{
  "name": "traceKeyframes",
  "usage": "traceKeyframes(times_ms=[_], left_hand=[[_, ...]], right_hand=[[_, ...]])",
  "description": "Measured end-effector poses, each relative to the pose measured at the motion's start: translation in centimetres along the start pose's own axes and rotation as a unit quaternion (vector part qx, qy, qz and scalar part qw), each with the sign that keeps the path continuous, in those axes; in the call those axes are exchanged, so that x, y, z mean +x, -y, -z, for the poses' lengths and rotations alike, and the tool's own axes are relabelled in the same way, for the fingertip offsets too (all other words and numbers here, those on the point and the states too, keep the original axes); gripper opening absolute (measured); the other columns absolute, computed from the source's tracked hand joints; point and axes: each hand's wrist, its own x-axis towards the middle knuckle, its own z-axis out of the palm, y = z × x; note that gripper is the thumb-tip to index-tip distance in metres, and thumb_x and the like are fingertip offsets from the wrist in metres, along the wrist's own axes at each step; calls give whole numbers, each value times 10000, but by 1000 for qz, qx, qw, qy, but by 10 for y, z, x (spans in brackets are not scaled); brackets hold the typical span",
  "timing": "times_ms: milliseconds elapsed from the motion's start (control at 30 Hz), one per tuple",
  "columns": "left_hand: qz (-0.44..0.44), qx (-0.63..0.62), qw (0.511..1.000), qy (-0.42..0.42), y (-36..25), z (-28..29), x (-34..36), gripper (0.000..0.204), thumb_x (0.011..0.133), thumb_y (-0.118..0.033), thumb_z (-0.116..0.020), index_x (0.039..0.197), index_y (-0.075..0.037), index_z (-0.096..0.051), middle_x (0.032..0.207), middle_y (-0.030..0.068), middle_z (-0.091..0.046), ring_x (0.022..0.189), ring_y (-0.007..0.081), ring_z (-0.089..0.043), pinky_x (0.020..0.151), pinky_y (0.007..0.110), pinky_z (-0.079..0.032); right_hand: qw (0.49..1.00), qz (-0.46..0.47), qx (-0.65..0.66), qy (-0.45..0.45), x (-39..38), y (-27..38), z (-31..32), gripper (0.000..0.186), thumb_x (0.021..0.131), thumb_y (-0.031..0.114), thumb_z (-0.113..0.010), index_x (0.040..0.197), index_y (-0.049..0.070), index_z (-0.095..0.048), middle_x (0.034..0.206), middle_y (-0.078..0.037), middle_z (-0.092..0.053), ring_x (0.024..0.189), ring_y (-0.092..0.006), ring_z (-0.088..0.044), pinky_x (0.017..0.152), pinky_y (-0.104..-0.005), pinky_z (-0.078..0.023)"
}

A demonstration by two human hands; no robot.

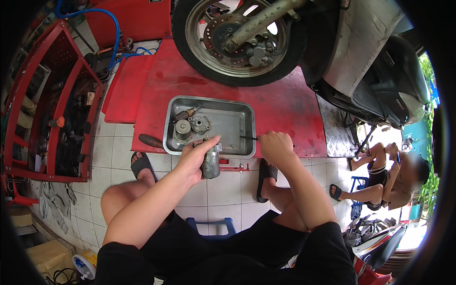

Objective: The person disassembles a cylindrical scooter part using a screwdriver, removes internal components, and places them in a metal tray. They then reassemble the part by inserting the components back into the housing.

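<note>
Left hand (191, 165) closed round a grey metal cylinder (211, 167), thumb across its top end; right hand (276, 149) fisted on a thin dark tool (249, 137), most of it hidden in the grip. We place the cylinder at the tray's near edge, leftward of the right hand and a little closer to the body; the left hand is the nearer, being on it. Its long axis runs roughly up and down in our view, while the tool's exposed shaft lies nearly crosswise, tip pointing left, apart from the cylinder. We cannot tell how far the cylinder tilts. Beyond, in the steel tray (209, 99): a round metal part (182, 127), a cast housing (201, 124) beside it, a brown-handled tool (184, 114) behind, small loose pieces near the close side. Outside the left rim, a dark handle (151, 140). All this sits before a scooter wheel (237, 78) on a red platform (156, 80); off right, we note another person, seated.
</note>
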Motion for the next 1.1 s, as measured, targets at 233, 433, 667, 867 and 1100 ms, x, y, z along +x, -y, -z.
traceKeyframes(times_ms=[233, 433, 667, 867, 1100], left_hand=[[-1, -2, 1000, -20, 2, 1, 1, 561, 766, -333, -865, 1123, -63, -528, 952, 62, -641, 794, 185, -670, 627, 444, -551], [17, 9, 1000, -11, 5, 3, 7, 626, 750, -341, -877, 1162, -59, -499, 968, 61, -638, 801, 195, -670, 625, 467, -547], [13, 10, 1000, -1, 4, 4, 7, 642, 746, -341, -881, 1167, -50, -494, 969, 50, -629, 787, 176, -648, 622, 454, -544], [-4, 7, 1000, -18, 3, 3, 3, 554, 754, -342, -875, 1097, -63, -541, 942, 38, -625, 773, 151, -628, 606, 425, -537], [-20, 5, 1000, -21, 1, 1, 0, 516, 762, -313, -871, 1082, -54, -560, 934, 42, -627, 734, 139, -612, 597, 397, -534]], right_hand=[[999, 18, -9, 26, -29, 1, 22, 110, 779, 123, -648, 851, 103, -728, 862, -112, -720, 825, -285, -729, 673, -389, -566], [998, -12, -5, -60, -11, 2, 12, 114, 815, 122, -643, 900, 94, -714, 921, -105, -705, 847, -279, -728, 671, -384, -571], [995, -28, -32, -91, 12, 11, -11, 112, 847, 123, -640, 928, 92, -710, 937, -93, -698, 830, -249, -732, 633, -353, -567], [998, -14, -51, -45, 0, 15, -2, 81, 815, 168, -701, 862, 111, -736, 892, -75, -719, 815, -235, -732, 619, -334, -557], [999, 8, -52, 14, -27, 20, 22, 80, 800, 187, -722, 853, 132, -747, 833, -61, -729, 798, -231, -735, 610, -336, -552]])
